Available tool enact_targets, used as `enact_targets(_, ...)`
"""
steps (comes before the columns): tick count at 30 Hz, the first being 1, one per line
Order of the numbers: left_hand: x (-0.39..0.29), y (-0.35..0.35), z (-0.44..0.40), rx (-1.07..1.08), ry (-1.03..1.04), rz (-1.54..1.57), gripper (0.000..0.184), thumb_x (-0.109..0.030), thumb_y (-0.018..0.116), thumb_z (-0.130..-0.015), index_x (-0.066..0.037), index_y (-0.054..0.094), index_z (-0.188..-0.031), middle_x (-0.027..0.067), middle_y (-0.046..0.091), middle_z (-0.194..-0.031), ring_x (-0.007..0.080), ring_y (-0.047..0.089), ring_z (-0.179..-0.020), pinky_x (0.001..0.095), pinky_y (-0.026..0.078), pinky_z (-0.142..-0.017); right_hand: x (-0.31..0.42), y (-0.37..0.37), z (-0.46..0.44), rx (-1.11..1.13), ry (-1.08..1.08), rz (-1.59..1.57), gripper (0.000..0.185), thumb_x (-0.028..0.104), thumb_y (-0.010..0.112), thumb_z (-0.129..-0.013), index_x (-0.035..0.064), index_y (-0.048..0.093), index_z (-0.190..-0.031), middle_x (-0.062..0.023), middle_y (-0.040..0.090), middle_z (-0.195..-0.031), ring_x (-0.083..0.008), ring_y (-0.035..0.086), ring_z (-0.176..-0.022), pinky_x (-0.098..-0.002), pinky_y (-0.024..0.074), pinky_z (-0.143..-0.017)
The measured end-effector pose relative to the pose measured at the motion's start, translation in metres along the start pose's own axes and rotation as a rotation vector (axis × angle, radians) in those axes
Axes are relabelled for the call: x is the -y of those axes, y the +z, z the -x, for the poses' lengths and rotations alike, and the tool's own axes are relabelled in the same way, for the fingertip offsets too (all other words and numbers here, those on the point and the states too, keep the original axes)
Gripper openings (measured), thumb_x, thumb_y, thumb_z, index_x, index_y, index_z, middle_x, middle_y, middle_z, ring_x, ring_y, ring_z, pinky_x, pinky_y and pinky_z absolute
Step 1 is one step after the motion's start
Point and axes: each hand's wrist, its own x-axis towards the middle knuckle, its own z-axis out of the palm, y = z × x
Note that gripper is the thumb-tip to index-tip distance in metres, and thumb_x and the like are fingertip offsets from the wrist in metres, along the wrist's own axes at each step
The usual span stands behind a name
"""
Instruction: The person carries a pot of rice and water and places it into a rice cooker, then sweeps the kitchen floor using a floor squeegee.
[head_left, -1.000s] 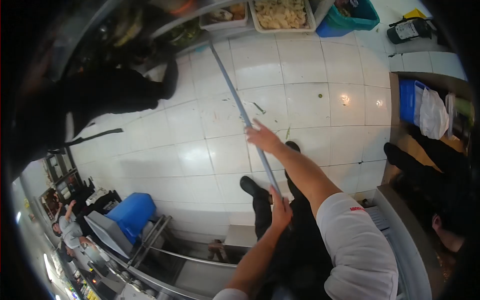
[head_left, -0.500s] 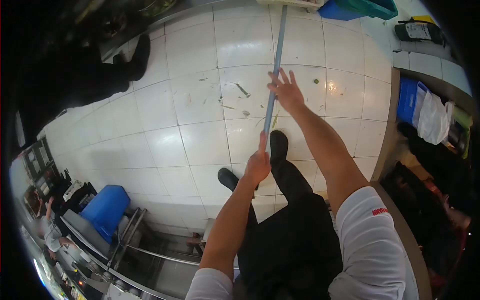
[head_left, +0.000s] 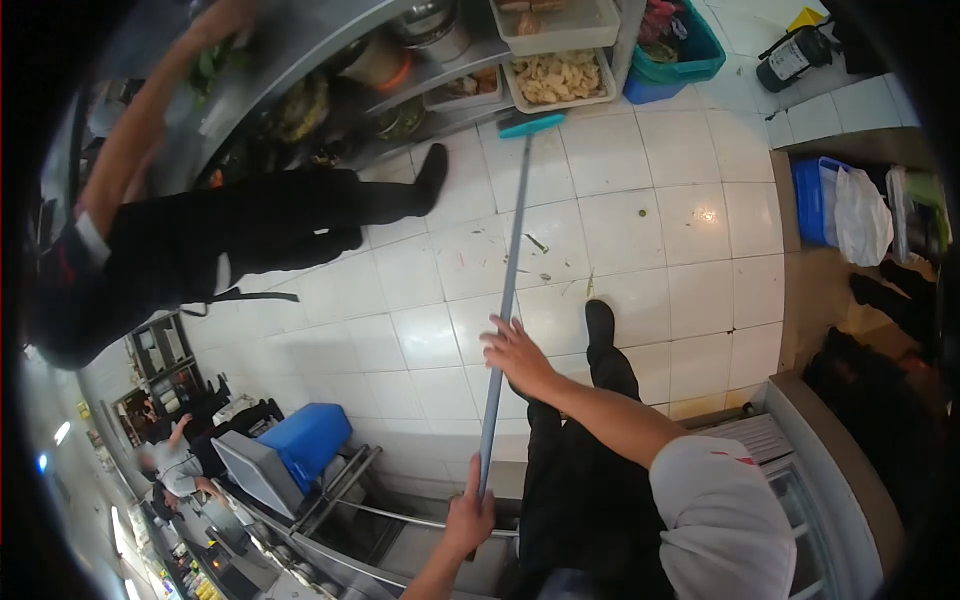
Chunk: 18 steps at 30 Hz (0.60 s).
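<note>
A long-handled broom [head_left: 515, 235] slants across the view, its grey pole rising from near my body to a teal head [head_left: 532, 126] at the foot of the steel shelving. Dark bristles seem to show beside the head. My left hand [head_left: 470, 515] is closed round the pole's near end, thumb pointing up along it. Farther up, my right hand [head_left: 520, 358] holds the pole loosely, its fingers partly spread across it. Green vegetable scraps [head_left: 537, 243] lie on the white tiled floor [head_left: 610, 235] right of the pole, ahead of my boot [head_left: 600, 325].
At left a co-worker in black trousers [head_left: 270, 215] stands at the counter, one boot near the pole. Shelves hold food trays [head_left: 562, 80]. A teal bin [head_left: 680, 65], blue crate [head_left: 815, 200] and fire extinguisher [head_left: 795, 58] are at right; a blue container [head_left: 310, 440] sits lower left.
My view has shifted, bringing the shelves and the broom's head into sight. Both hands now appear lower and farther left with the pole, and farther apart along it.
</note>
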Motion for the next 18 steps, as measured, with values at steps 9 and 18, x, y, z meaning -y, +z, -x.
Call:
enact_targets(9, -0.055, 0.029, -0.035, 0.182, -0.072, -0.072, 0.078, -0.015, 0.042, -0.094, -0.012, -0.006, -0.155, 0.036, 0.064, -0.081, 0.0481, 0.065, -0.07, 0.0578, 0.052, -0.071, -0.027, -0.028, 0.028, 0.09, 0.142, 0.116, 0.03, 0.037, 0.068, -0.086, 0.0096, 0.064, -0.097, -0.0105, 0.057, -0.123, -0.0469, 0.034, -0.135, -0.0648, 0.0226, -0.113)
enact_targets(18, -0.018, -0.022, 0.085, 0.025, 0.17, -0.098, 0.077, -0.017, 0.048, -0.095, -0.025, 0.003, -0.158, 0.0322, 0.067, -0.096, 0.0456, 0.066, -0.072, 0.0516, 0.052, -0.074, 0.067, -0.024, 0.052, -0.042, -0.008, -0.062, 0.025, 0.032, 0.071, -0.079, 0.0103, 0.065, -0.09, -0.0074, 0.061, -0.114, -0.0385, 0.04, -0.135, -0.0659, 0.0277, -0.109)
